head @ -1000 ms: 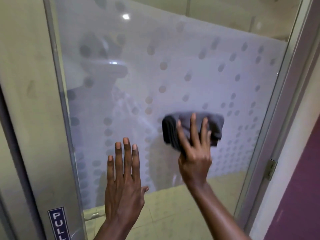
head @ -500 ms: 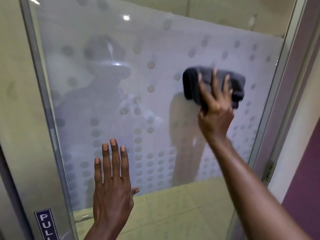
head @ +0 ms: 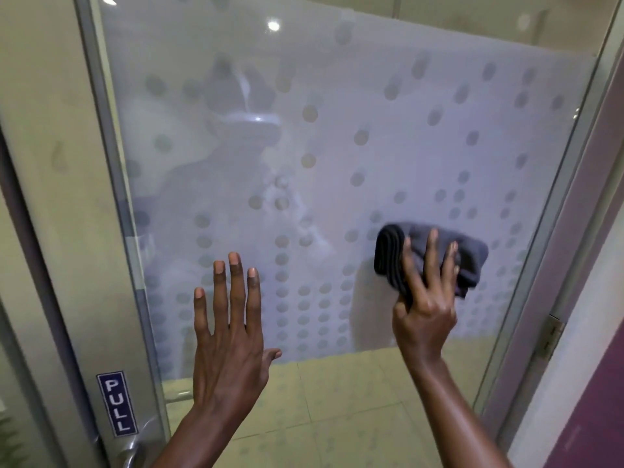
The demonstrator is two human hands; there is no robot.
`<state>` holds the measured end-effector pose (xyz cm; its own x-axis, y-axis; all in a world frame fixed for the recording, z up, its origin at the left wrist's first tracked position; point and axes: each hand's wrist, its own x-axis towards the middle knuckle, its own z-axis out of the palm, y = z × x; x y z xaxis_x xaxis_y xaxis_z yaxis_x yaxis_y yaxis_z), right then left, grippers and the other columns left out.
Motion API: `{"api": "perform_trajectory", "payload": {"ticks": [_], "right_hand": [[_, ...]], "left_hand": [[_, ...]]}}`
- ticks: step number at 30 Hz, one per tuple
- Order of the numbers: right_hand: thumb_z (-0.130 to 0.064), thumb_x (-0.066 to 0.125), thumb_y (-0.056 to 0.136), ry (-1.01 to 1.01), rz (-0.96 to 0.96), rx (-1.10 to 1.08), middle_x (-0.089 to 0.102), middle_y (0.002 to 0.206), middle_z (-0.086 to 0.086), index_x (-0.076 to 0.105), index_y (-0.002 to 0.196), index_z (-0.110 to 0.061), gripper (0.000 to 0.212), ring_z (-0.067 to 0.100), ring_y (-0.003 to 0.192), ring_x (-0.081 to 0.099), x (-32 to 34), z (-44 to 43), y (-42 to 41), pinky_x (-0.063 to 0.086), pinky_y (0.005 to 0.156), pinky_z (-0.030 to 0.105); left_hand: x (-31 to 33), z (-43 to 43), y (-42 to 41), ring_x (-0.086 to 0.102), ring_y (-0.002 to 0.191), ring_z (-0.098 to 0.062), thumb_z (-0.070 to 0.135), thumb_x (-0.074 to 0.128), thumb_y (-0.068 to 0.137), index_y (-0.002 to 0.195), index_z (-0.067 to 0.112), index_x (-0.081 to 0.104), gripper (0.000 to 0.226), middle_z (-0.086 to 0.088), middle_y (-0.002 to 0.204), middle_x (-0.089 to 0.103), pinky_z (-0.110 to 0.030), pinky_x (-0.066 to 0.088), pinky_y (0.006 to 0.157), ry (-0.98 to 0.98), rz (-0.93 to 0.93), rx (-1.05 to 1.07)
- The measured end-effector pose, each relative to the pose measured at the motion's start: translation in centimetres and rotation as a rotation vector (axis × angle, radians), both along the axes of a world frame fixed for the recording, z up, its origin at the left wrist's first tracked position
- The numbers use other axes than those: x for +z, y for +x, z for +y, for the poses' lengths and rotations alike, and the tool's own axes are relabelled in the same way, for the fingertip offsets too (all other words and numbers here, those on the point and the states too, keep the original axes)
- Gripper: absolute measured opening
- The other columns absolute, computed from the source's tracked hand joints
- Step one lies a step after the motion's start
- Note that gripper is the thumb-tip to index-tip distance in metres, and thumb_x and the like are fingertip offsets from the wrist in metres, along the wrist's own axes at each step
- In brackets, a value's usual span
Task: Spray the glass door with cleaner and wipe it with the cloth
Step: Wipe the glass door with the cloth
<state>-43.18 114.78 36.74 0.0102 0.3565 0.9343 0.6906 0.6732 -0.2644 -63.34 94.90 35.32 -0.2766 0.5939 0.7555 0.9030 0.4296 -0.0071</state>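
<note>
The glass door [head: 337, 130] fills most of the view, its frosted, dotted film running from the metal frame on the left [head: 101, 197] to the hinged edge on the right, where a small hinge [head: 552, 336] sits low on the jamb. The right hand [head: 427, 298] presses a folded dark grey cloth [head: 435, 255] flat against the frosted film in the lower right part of the pane, fingers spread over the cloth and pinning it to the glass, with only a narrow strip of film between the cloth and the hinge-side frame. Wide bare glass lies above and to the left of the cloth. The left hand [head: 229, 332] is open, fingers straight and close together, thumb out to the side, laid against or just off the lower middle of the pane; I cannot tell whether it touches. It holds nothing. Below the film's lower edge the glass is clear, showing pale yellowish floor tiles [head: 337, 417] beyond. On the left frame a blue PULL sticker [head: 117, 403] sits just above a metal door handle [head: 133, 450]. A ceiling light [head: 273, 26] and a blurred figure reflect in the pane. At far right stands a purple wall [head: 587, 417].
</note>
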Motion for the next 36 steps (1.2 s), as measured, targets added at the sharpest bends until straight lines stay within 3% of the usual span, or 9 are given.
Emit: {"api": "perform_trajectory", "payload": {"ticks": [5,7,11,14,20,24,30,33,36], "right_hand": [[0.013,0.04,0.064,-0.149,-0.103,0.012,0.035,0.178,-0.002,0.05,0.162,-0.032,0.108,0.038,0.167,0.023,-7.5,-3.1,-1.7,0.063,0.084,0.061],[0.014,0.039,0.065,-0.117,-0.102,0.042,0.037,0.177,-0.002,0.049,0.162,-0.033,0.108,0.041,0.167,0.023,-7.6,-4.1,-3.2,0.061,0.093,0.065],[0.02,0.03,0.082,0.099,-0.099,0.114,0.042,0.174,0.005,0.051,0.162,-0.028,0.095,0.052,0.163,0.024,-4.2,-6.5,-7.9,0.036,0.122,0.074],[0.01,0.025,0.105,0.195,-0.095,0.196,0.046,0.171,0.006,0.056,0.158,-0.028,0.072,0.055,0.162,0.026,-0.2,-9.3,-12.3,0.031,0.125,0.074],[0.015,0.043,0.104,0.241,-0.082,0.233,0.047,0.17,0.006,0.056,0.158,-0.029,0.071,0.057,0.16,0.026,5.0,-13.9,-18.9,0.028,0.125,0.075],[0.013,0.037,0.108,0.241,-0.121,0.22,0.047,0.17,0.008,0.055,0.159,-0.027,0.067,0.056,0.16,0.028,1.4,-15.3,-19.5,0.031,0.124,0.075],[0.005,0.026,0.112,0.093,-0.281,0.203,0.044,0.172,0.009,0.053,0.16,-0.025,0.063,0.055,0.161,0.027,-8.8,-17.9,-18.0,0.034,0.123,0.074],[0.018,0.028,0.101,0.003,-0.256,0.18,0.049,0.169,0.008,0.059,0.156,-0.023,0.075,0.053,0.161,0.031,-11.2,-19.3,-17.2,0.047,0.116,0.069],[0.023,0.041,0.066,-0.141,-0.16,0.196,0.054,0.165,-0.002,0.066,0.15,-0.028,0.101,0.041,0.16,0.039,-11.6,-22.3,-17.0,0.066,0.083,0.046]], "left_hand": [[-1.3,-1.5,-1.8,-0.001,0.173,-0.048,0.061,0.091,0.077,0.175,0.0,0.007,0.143,-0.028,0.185,-0.006,-0.055,-0.002,0.141,0.145,-0.013,-0.062],[-1.8,-2.6,-3.1,-0.004,0.173,-0.047,0.069,0.074,0.088,0.176,0.001,0.004,0.131,-0.028,0.185,-0.008,-0.053,-0.004,0.142,0.209,-0.049,-0.04],[-2.1,-4.9,-6.2,-0.009,0.173,-0.046,0.087,0.055,0.078,0.175,0.0,0.002,0.141,-0.029,0.184,-0.01,-0.05,-0.01,0.141,0.23,-0.114,0.046],[-2.4,-6.2,-8.0,-0.01,0.173,-0.043,0.09,0.059,0.072,0.175,0.002,-0.003,0.149,-0.025,0.185,-0.011,-0.049,-0.011,0.141,0.226,-0.146,0.058],[-3.0,-7.3,-10.0,-0.005,0.174,-0.042,0.079,0.077,0.071,0.175,-0.001,0.0,0.152,-0.024,0.186,-0.007,-0.049,-0.004,0.142,0.161,-0.09,0.047],[-3.2,-8.3,-11.2,-0.002,0.174,-0.044,0.066,0.094,0.069,0.175,-0.001,0.003,0.155,-0.024,0.186,-0.006,-0.056,0.008,0.14,0.1,-0.048,0.02],[-2.8,-10.4,-12.2,-0.004,0.175,-0.04,0.058,0.1,0.065,0.176,0.001,0.005,0.157,-0.021,0.187,-0.005,-0.047,0.005,0.141,0.046,-0.037,-0.084],[-2.5,-11.6,-12.4,-0.001,0.175,-0.04,0.056,0.099,0.068,0.175,-0.002,0.009,0.152,-0.023,0.186,-0.001,-0.053,0.019,0.137,-0.012,-0.027,-0.111],[-2.7,-12.9,-12.5,0.007,0.174,-0.04,0.05,0.098,0.073,0.174,-0.002,0.013,0.142,-0.022,0.186,0.002,-0.056,0.028,0.136,-0.04,-0.053,-0.145]]}}
